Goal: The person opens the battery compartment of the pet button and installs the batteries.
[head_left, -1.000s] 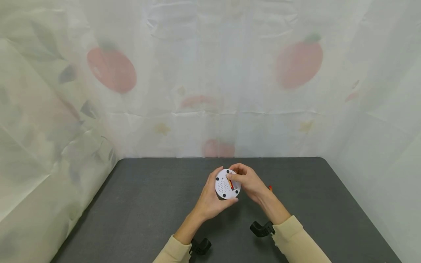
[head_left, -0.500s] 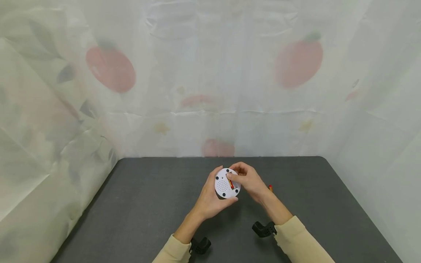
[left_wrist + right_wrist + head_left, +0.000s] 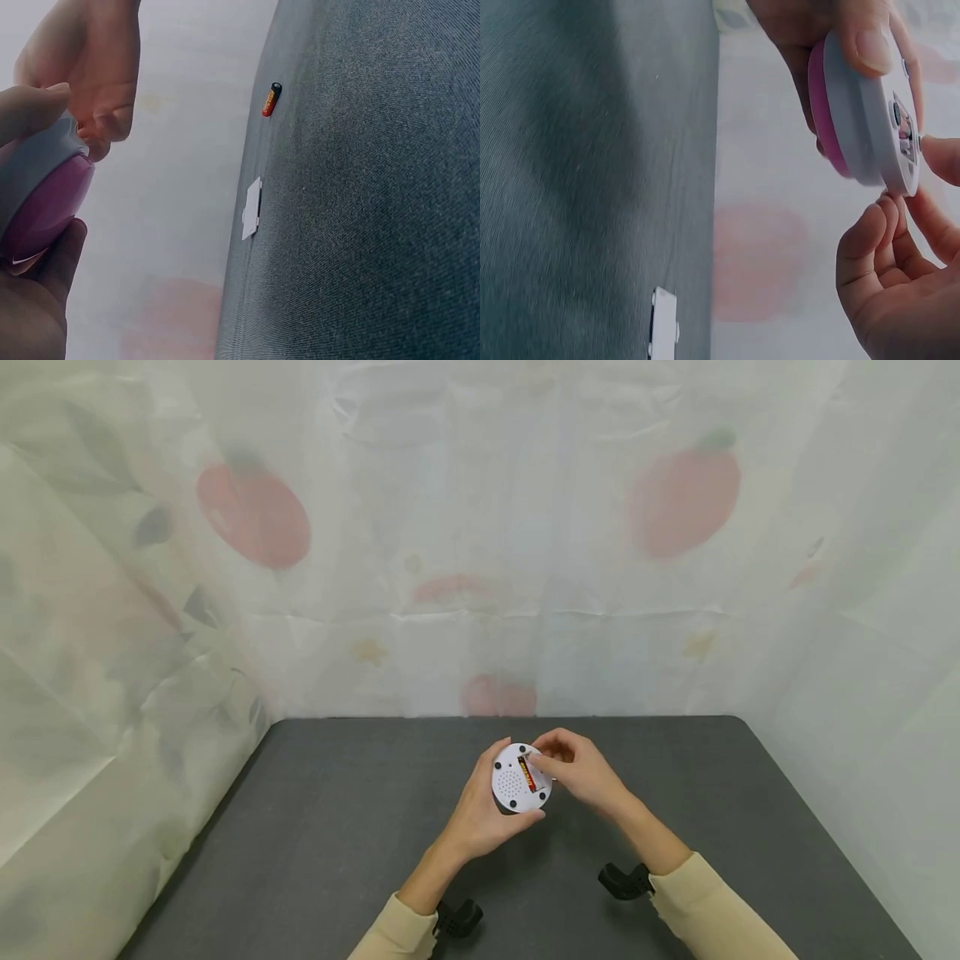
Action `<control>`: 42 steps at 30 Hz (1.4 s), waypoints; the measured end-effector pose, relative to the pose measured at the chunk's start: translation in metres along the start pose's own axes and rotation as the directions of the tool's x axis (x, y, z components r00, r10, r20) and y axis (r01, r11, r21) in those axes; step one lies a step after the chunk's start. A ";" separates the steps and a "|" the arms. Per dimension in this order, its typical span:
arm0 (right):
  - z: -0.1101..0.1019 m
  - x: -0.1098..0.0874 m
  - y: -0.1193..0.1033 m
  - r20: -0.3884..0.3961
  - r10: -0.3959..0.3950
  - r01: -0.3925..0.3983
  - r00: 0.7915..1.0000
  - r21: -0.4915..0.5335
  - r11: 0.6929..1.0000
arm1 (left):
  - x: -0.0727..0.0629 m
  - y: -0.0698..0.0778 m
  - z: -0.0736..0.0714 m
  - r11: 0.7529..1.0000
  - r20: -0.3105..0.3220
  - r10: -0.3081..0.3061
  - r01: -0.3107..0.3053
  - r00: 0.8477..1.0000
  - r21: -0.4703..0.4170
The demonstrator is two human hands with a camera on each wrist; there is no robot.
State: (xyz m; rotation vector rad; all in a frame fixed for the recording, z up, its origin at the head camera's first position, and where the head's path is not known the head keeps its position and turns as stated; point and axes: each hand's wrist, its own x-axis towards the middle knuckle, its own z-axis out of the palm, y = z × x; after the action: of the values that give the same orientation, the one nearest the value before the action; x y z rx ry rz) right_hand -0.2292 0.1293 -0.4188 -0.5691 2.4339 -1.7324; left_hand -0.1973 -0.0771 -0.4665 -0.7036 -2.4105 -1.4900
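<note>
A round white battery-powered device (image 3: 507, 789) with a pink far side, dark feet and speaker holes is held up over the table. My left hand (image 3: 474, 814) grips it around the rim. Its battery compartment faces up, uncovered, and a red-and-yellow battery (image 3: 528, 774) lies inside. At the device's right edge is my right hand (image 3: 585, 772), its thumb at the compartment and its curled fingers against the rim. The left wrist view shows the pink side (image 3: 52, 199). On the table beyond lie another battery (image 3: 271, 99) and a white battery cover (image 3: 253, 208).
The dark table (image 3: 337, 827) spreads around both hands. Pale curtains (image 3: 465, 527) with fruit prints hang behind it and at both sides. Each wrist carries a black camera mount (image 3: 626, 881).
My right thumb has shifted right, uncovering more of the battery in the compartment. The right forearm has moved right and now hides the loose battery in the head view. My left hand stays nearly still.
</note>
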 end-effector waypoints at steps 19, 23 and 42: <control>-0.023 -0.017 0.010 0.020 -0.152 0.152 0.988 -0.288 0.946 | 0.000 0.000 -0.003 1.000 -0.022 -0.012 0.013 1.000 0.007; -0.030 -0.021 0.015 0.008 -0.189 0.178 0.982 -0.374 0.910 | 0.000 0.001 -0.002 1.000 -0.029 -0.018 0.018 0.999 0.011; -0.065 -0.031 0.056 0.037 -0.193 0.166 0.980 -0.679 0.715 | 0.000 0.001 -0.002 0.999 -0.051 -0.042 0.043 0.998 0.031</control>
State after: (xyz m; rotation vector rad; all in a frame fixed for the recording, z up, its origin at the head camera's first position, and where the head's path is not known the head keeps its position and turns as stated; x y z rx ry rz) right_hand -0.2334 0.2135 -0.4523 -0.8632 3.1070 -0.8121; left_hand -0.1973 -0.0783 -0.4646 -0.6045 -2.4211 -1.4630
